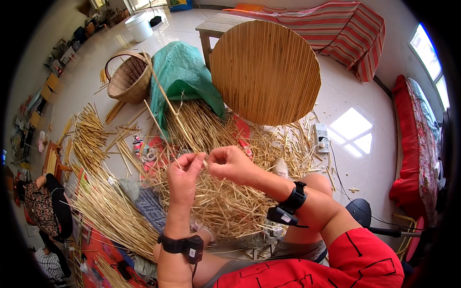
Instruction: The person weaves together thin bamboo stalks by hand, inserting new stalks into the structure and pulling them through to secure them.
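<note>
In the middle, a long straw stalk (169,104) slants up and away from between my hands. My left hand (185,174) is closed in a pinch, its thumb against the stalk's near end. A second, thinner stalk (157,122) also runs into its fingers. My right hand (229,163) sits right beside it, fingers curled and pinching the same near end. Past my hands, a thick bundle of straw (192,120) sticks out of a green woven sack (178,62). Under them a heap of loose cut straw (225,201) covers the floor between my legs.
A large round straw panel (266,72) leans on a wooden bench (218,23). Left stand a wicker basket (129,79) and straw bundles (89,134). A power strip (321,138) with a cable lies right. Two people (48,206) are at the far left.
</note>
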### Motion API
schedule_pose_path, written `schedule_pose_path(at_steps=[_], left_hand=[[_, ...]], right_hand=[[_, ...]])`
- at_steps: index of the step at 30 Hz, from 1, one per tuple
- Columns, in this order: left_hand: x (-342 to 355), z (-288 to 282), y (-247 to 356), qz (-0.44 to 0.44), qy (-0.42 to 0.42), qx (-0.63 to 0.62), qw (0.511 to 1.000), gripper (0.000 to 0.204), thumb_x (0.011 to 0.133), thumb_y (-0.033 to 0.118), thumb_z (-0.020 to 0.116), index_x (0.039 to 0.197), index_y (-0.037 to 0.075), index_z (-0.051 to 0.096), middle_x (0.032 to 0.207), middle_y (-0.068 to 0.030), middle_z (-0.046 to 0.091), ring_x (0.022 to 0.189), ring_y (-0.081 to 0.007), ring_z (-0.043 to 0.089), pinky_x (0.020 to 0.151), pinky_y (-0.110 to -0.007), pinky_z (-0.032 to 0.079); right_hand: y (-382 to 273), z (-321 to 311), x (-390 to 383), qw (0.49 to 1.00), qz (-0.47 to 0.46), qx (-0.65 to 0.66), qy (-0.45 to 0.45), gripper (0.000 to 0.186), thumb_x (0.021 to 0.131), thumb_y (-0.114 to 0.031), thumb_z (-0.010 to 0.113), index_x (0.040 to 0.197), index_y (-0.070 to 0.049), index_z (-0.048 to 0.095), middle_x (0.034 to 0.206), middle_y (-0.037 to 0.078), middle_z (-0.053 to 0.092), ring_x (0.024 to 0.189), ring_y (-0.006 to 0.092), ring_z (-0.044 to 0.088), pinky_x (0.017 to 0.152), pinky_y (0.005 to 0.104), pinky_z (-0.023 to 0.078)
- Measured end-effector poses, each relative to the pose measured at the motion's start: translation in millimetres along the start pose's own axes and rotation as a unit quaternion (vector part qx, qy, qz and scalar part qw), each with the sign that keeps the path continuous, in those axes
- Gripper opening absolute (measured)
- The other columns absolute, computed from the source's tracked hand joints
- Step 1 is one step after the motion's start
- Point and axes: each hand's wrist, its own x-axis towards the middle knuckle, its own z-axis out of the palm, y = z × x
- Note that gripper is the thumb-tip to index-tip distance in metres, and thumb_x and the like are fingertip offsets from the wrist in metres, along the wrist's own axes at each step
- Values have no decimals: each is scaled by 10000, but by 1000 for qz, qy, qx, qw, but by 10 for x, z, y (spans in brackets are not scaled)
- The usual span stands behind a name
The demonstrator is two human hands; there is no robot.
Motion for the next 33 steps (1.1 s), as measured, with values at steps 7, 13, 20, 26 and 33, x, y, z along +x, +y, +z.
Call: schedule_pose_path(at_steps=[7,13,20,26,33], left_hand=[[30,-3,-50,41,28,66,997,142,883,111,643,898,-30,647,794,14,627,717,-33,543,648,-169,427],[70,-51,-26,89,120,87,985,167,874,135,661,899,-29,643,771,17,613,687,-42,520,621,-184,415],[77,-64,-36,90,116,113,983,161,885,129,643,958,-15,657,780,32,610,658,-19,479,583,-164,362],[79,-77,-54,91,94,77,988,183,909,119,603,1027,-9,657,759,47,597,531,14,358,470,-152,246],[53,-85,20,36,80,-30,996,200,896,99,619,1063,-10,631,812,0,632,660,-36,502,622,-181,412]], right_hand=[[57,25,25,996,30,81,-11,159,797,-135,584,777,21,611,665,34,602,574,84,555,520,220,436],[5,22,-19,998,-2,-26,-63,172,771,-147,617,778,24,634,685,53,629,589,103,562,552,253,457],[-19,43,-55,985,-44,-153,-71,185,725,-142,637,801,27,638,658,68,618,608,124,562,576,290,464],[-51,42,-59,992,21,-90,-91,126,781,-111,598,787,14,615,673,9,594,623,56,512,557,232,424],[62,86,-21,994,69,56,-69,164,769,-153,627,740,7,606,650,37,607,592,105,559,547,256,450]])
